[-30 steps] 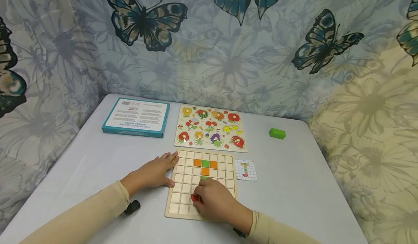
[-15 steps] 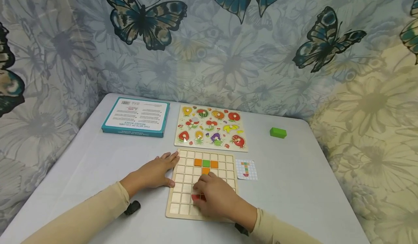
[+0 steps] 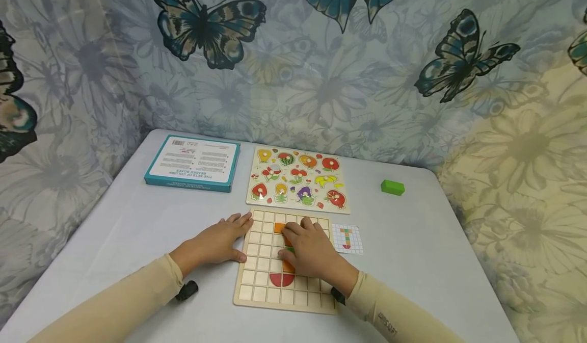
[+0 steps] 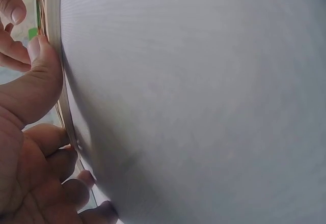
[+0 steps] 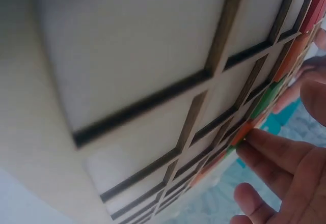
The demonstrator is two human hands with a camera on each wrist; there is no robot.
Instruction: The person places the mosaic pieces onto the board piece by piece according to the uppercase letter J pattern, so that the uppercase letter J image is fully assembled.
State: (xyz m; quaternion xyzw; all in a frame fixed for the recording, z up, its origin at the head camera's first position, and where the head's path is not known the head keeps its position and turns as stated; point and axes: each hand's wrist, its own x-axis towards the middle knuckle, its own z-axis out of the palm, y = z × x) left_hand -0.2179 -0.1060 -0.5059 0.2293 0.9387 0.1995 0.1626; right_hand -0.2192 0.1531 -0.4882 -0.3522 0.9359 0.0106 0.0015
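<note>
A wooden grid board [image 3: 260,264] lies flat on the table. The left hand [image 3: 215,242] rests along its left edge, thumb and fingertips touching the rim. Over the board's middle is the right hand [image 3: 312,251], its fingers extended; in the right wrist view its fingertips touch the coloured tiles. An orange tile [image 3: 278,228] shows beside those fingers, and a lower orange tile [image 3: 288,266] below the thumb. Two red quarter-circle pieces [image 3: 282,280] form a half circle under that column. The hand hides parts of the other orange and green tiles.
A small pattern card [image 3: 347,239] lies right of the board. Behind are a fruit puzzle board [image 3: 298,180] and a teal-edged box [image 3: 192,163]. A green block [image 3: 393,187] sits at the right. A patterned cloth [image 3: 293,78] hangs behind the table.
The right hand has left the red pieces and moved up the board to the upper tiles, uncovering the red half circle. The left hand stays at the edge.
</note>
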